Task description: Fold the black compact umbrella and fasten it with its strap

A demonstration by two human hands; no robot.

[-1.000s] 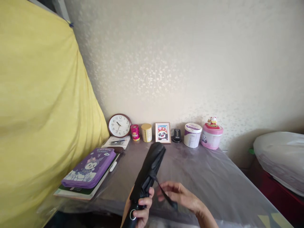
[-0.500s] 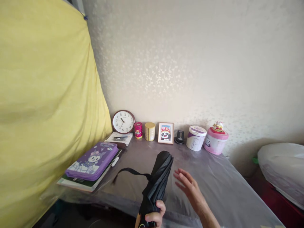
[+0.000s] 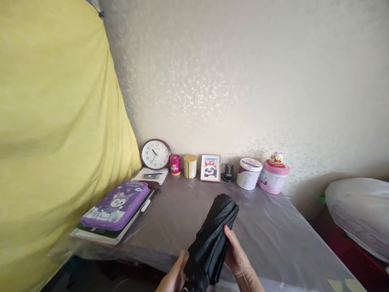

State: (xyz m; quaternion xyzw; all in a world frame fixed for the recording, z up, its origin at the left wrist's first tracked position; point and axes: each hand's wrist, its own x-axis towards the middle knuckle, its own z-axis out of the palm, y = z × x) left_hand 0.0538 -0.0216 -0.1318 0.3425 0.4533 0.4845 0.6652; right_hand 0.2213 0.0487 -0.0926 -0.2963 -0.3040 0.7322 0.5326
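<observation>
A folded black umbrella [image 3: 212, 239] slants up over the front part of the table, its handle end low in the view. My left hand [image 3: 174, 273] is closed at its lower left side, near the handle, with the fingers partly hidden behind the cloth. Against the right side of the canopy lies my right hand [image 3: 238, 259], thumb on the folds and the other fingers mostly hidden behind. The umbrella's strap does not show.
A purple pencil case [image 3: 117, 205] lies on books at the left. Along the wall stand a clock [image 3: 156, 154], a pink can [image 3: 175, 165], a yellow tin [image 3: 190, 166], a picture frame [image 3: 210, 168], a black stand [image 3: 227, 173] and two tubs [image 3: 249, 174]. A yellow curtain [image 3: 60, 121] hangs left.
My right hand has come from open air onto the umbrella's right side. The umbrella has shifted right, its loose strap has gone from sight, and my left hand now shows at its left side.
</observation>
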